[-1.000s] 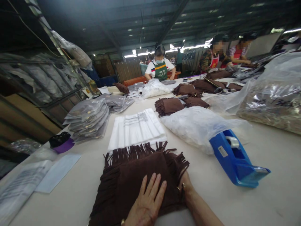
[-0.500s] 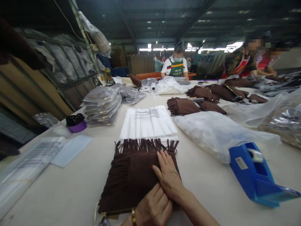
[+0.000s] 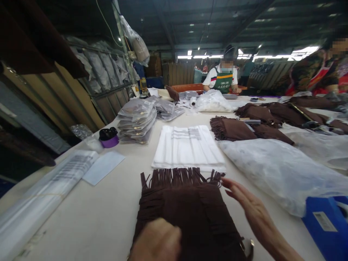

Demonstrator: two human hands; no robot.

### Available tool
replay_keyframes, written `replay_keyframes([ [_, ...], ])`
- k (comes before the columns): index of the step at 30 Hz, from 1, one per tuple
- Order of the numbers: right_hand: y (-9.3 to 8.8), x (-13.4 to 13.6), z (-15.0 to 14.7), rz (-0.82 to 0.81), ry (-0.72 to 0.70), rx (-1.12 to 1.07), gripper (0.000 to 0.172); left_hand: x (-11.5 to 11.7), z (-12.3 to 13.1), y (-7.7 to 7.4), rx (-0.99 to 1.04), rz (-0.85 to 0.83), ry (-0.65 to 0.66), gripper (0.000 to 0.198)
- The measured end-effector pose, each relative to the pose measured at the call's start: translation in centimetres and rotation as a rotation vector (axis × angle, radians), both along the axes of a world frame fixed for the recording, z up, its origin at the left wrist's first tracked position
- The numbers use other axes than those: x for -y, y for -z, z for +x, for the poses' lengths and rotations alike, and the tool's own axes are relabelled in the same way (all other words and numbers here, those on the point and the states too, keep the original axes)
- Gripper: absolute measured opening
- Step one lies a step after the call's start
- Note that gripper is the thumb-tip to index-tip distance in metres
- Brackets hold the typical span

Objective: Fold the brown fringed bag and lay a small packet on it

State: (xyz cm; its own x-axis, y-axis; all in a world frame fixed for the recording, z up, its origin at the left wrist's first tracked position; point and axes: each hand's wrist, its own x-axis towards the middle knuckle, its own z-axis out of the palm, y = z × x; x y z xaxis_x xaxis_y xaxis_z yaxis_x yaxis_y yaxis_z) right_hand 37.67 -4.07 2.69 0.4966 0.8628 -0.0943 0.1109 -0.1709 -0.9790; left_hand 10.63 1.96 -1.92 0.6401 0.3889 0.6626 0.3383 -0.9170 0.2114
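A dark brown fringed bag [image 3: 187, 214] lies flat in front of me, its long top fringe pointing away and a metal ring showing at its lower right. My left hand [image 3: 157, 239] is over the lower left of the bag, smeared by motion, its fingers hard to make out. Beside the top right corner, my right hand [image 3: 244, 199] has its fingers stretched out, the tips at the fringe ends. Just beyond the fringe sits a stack of white plastic bags [image 3: 187, 148].
Bagged goods [image 3: 138, 121] are piled at the back left, near a purple tape roll [image 3: 110, 141]. A clear plastic bundle [image 3: 54, 188] lies left. On the right are brown fringed bags [image 3: 233, 128], a large translucent bag [image 3: 272, 163] and a blue tape dispenser [image 3: 323, 224]. A co-worker [image 3: 224, 78] stands opposite.
My right hand has gone from lying on the bag to its top right corner. My left hand has moved left across the bag. The camera view has turned somewhat left.
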Motion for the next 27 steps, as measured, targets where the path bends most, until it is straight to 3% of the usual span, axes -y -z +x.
replay_keyframes([
  [2,1.1,-0.3,2.9,-0.095,0.226,-0.242,0.045,-3.6,-4.0,-1.4,0.093,-0.594,-0.445,0.027],
  [4,2.3,-0.9,4.6,-0.213,0.259,-0.468,0.031,-6.8,-6.2,-2.4,0.209,-1.216,-0.598,0.040],
  [6,3.1,-1.8,5.2,-0.319,0.154,-0.618,0.022,-8.9,-6.4,-2.9,0.266,-1.709,-0.493,0.043],
  [8,3.3,-3.0,5.1,-0.418,-0.006,-0.735,0.020,-10.3,-5.3,-3.1,0.258,-1.997,-0.283,0.040],
  [10,3.2,-4.2,5.0,-0.486,-0.153,-0.884,0.024,-11.4,-4.0,-3.1,0.247,-2.152,-0.135,0.038],
  [14,3.6,-6.6,5.3,-0.458,-0.313,-1.187,0.021,-13.8,-1.4,-2.3,0.284,-2.371,0.009,0.035],
  [20,5.1,-9.2,5.4,-0.496,-0.531,-1.326,0.029,-16.7,3.1,-1.2,0.101,-2.425,0.536,0.051],
  [23,5.7,-10.4,5.0,-0.472,-0.670,-1.274,0.032,-17.3,5.1,-0.4,0.053,-2.456,0.613,0.059],
  [27,5.1,-11.9,4.5,-0.413,-0.787,-1.176,0.040,-17.5,6.6,0.4,-0.006,-2.501,0.601,0.060],
])
